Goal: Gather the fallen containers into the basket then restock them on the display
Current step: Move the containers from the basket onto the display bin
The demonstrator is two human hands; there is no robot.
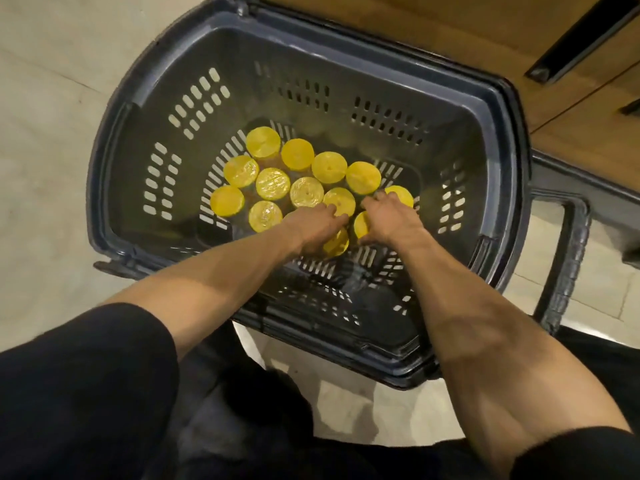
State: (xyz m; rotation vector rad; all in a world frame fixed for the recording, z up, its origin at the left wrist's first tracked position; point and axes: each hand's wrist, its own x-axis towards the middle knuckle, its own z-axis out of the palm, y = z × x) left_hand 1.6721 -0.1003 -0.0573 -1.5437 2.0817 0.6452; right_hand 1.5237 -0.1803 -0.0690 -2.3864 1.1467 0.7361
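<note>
A dark grey slotted basket (491,140) stands on the floor below me. Several yellow-lidded containers (273,183) stand upright on its bottom, packed close together. Both my hands reach down into the basket. My left hand (317,225) lies over the containers at the near side, fingers curled round one with a yellow lid (337,242) showing beneath it. My right hand (384,214) grips another container (362,225) right beside it, fingers spread over its lid. The container bodies are hidden under the lids.
The basket's black handle (568,258) hangs down at the right. A wooden display base (450,32) with a black bracket (585,36) runs along the top right. Pale floor tiles (52,150) lie to the left. My dark-clothed legs fill the bottom of the view.
</note>
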